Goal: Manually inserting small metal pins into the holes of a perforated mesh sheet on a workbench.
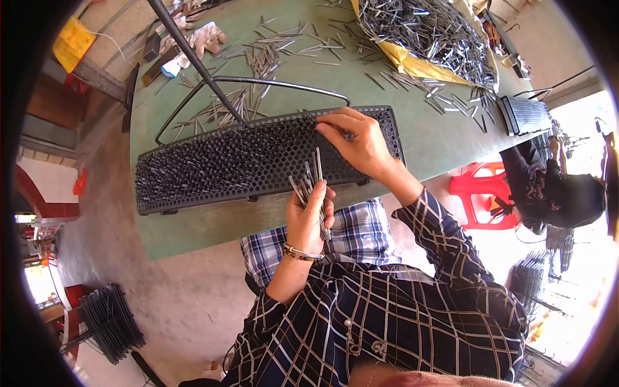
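A long black rack full of round holes lies along the table's near edge. Thin dark pins stand packed in its left part, while many holes from the middle rightward show bare. My left hand is closed around a loose bundle of slim metal pins, held upright just in front of the rack. Over the rack's right half, my right hand has its thumb and forefinger pinched close to the holes. Whatever lies between those fingertips is too small to make out.
Loose pins lie scattered across the green table. At the back right is a yellow-edged sack heaped with pins. A black metal frame rises behind the rack. Gloves lie back left. A person sits near a red stool.
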A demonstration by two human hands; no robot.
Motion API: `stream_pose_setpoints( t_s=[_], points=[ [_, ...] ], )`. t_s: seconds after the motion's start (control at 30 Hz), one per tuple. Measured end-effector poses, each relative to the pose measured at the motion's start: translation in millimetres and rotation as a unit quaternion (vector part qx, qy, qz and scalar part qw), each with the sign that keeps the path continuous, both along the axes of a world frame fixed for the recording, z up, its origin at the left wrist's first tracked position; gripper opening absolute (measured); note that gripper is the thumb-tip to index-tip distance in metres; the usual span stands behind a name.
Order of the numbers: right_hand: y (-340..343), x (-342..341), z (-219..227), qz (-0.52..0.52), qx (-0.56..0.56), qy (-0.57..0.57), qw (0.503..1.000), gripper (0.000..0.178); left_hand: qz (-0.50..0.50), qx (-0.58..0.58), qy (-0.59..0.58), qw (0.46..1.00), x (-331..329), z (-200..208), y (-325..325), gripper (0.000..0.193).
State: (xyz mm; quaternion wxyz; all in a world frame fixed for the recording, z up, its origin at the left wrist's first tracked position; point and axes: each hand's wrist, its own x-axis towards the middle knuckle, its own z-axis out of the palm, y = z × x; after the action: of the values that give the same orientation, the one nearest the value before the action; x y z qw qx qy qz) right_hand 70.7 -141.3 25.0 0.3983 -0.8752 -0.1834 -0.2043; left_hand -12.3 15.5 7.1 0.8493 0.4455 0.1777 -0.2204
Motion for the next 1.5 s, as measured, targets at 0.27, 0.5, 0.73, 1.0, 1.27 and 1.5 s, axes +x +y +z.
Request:
stream_pose_setpoints(
  t_s=[0.27, 0.5, 0.73, 1.0, 1.27, 1.5],
  points=[
    [-7, -13, 22, 0.078, 0.225, 0.325, 0.915, 0.023, 0.001, 0.001, -0.024, 1.0, 4, -1, -3, 0.017],
    [-8, 13, 4, -0.069, 0.161, 0.113, 0.978, 0.023, -0.06, -0.05, 0.036, 0.996, -3, -6, -5, 0.02],
    [-6, 15, -8, -0.082, 0.044, 0.02, 0.996, 0.02, -0.071, -0.059, 0.076, 0.993, -4, -13, -4, 0.019],
    [-6, 14, -17, -0.025, -0.011, -0.055, 0.998, 0.017, -0.075, -0.051, 0.072, 0.993, -2, -14, -4, 0.018],
    [-10, 10, -14, -0.033, -0.106, -0.079, 0.991, 0.019, -0.075, -0.043, 0.058, 0.995, -4, -13, -3, 0.02],
    [-5, -20, 16, 0.112, 0.073, 0.24, 0.962, 0.021, -0.049, -0.012, -0.035, 0.998, -2, -4, -3, 0.021]
  ],
)
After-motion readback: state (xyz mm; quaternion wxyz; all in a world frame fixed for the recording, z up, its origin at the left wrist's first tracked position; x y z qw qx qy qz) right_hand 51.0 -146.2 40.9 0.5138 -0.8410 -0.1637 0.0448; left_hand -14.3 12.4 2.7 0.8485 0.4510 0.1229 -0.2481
